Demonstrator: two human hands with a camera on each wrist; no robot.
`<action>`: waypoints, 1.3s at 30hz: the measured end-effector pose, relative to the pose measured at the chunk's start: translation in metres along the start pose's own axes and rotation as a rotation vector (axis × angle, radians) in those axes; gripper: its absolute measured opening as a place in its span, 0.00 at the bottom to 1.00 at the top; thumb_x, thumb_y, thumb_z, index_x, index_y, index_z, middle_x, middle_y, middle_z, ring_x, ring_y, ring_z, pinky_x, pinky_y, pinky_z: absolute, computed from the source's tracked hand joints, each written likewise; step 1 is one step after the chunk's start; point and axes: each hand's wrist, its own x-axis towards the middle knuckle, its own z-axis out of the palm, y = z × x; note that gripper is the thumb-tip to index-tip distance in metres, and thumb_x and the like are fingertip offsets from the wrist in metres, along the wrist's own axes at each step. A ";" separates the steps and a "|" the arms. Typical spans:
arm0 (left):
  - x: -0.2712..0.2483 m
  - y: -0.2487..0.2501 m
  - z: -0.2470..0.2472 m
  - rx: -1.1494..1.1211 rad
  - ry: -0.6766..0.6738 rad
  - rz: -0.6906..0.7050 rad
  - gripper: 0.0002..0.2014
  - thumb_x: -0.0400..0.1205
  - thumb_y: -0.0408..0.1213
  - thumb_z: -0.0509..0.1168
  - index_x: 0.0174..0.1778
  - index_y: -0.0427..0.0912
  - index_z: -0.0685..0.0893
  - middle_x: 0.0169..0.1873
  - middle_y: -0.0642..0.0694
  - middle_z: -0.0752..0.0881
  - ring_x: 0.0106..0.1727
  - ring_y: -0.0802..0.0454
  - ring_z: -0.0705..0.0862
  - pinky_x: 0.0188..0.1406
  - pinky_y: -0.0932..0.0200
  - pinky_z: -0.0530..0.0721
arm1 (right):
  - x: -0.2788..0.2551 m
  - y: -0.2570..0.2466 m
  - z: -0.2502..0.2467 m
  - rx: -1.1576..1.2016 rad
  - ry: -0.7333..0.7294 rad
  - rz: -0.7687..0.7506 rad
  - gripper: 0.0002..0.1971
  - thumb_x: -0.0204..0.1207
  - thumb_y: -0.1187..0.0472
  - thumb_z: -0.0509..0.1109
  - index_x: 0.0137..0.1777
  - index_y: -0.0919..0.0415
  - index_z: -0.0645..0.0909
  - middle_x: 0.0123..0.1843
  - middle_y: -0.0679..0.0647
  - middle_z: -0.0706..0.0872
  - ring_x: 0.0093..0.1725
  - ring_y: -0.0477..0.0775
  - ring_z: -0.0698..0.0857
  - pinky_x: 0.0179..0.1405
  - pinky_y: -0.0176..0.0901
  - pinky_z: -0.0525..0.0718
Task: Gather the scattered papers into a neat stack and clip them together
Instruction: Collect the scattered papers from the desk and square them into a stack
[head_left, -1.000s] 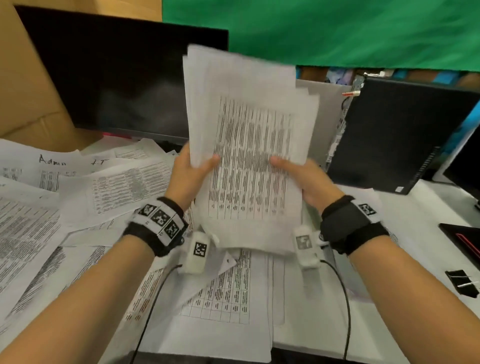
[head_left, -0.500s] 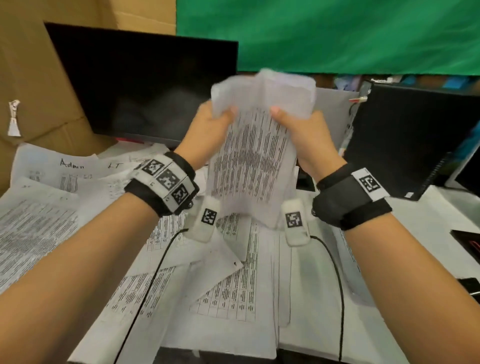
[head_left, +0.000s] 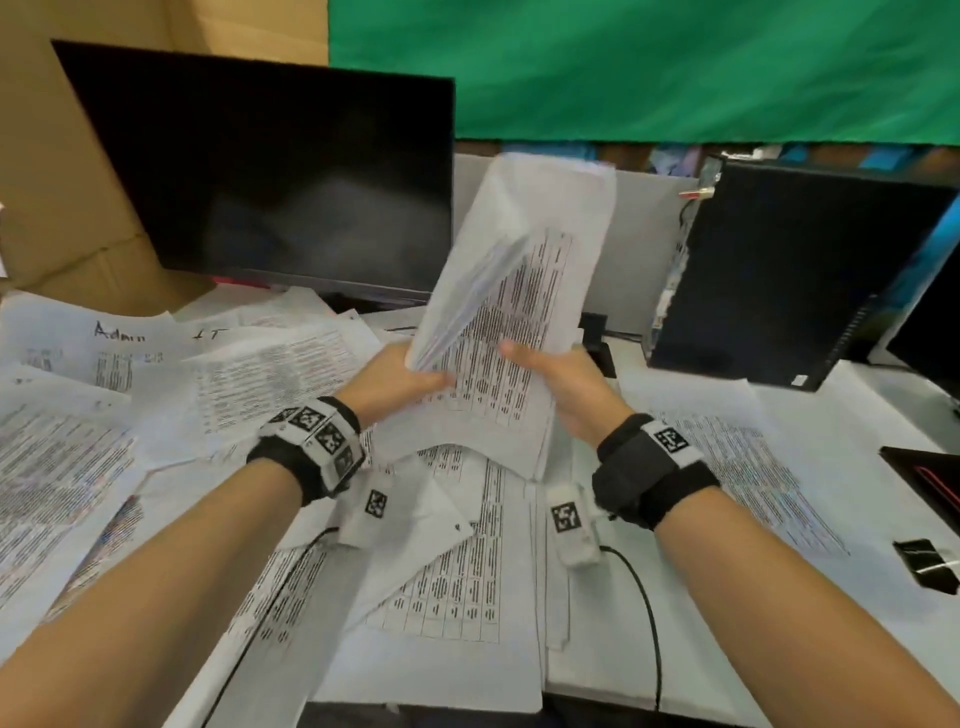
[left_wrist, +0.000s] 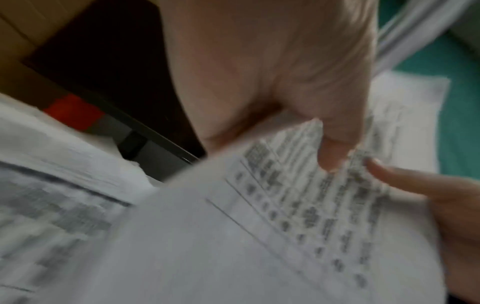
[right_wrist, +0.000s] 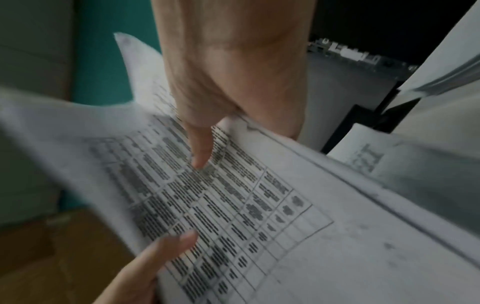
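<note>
Down drops the sheaf, left hand and right hand pinching its sides, squaring underway, so next tap edges flush.

Left hand and right hand raised, thumbs pinching inward.

A dark monitor stands left of a black computer case.
</note>
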 end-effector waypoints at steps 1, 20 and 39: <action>0.001 0.010 0.002 -0.110 0.083 0.075 0.14 0.79 0.41 0.70 0.58 0.44 0.77 0.43 0.51 0.83 0.45 0.52 0.84 0.39 0.68 0.82 | 0.004 -0.007 0.001 0.032 0.019 -0.026 0.28 0.62 0.48 0.85 0.62 0.48 0.83 0.64 0.52 0.89 0.66 0.55 0.86 0.72 0.64 0.79; -0.009 -0.069 0.011 -0.354 0.037 -0.335 0.08 0.80 0.37 0.68 0.54 0.43 0.82 0.48 0.46 0.88 0.48 0.49 0.86 0.43 0.58 0.83 | 0.003 0.035 -0.023 -0.290 -0.146 0.358 0.29 0.78 0.49 0.71 0.75 0.63 0.76 0.71 0.58 0.83 0.67 0.58 0.85 0.68 0.52 0.83; -0.022 -0.119 0.012 -0.719 0.100 -0.453 0.07 0.86 0.35 0.59 0.48 0.34 0.76 0.26 0.44 0.78 0.13 0.61 0.68 0.08 0.70 0.65 | -0.032 0.055 0.000 -0.391 -0.220 0.672 0.22 0.76 0.77 0.72 0.70 0.77 0.76 0.67 0.72 0.83 0.67 0.70 0.83 0.67 0.61 0.82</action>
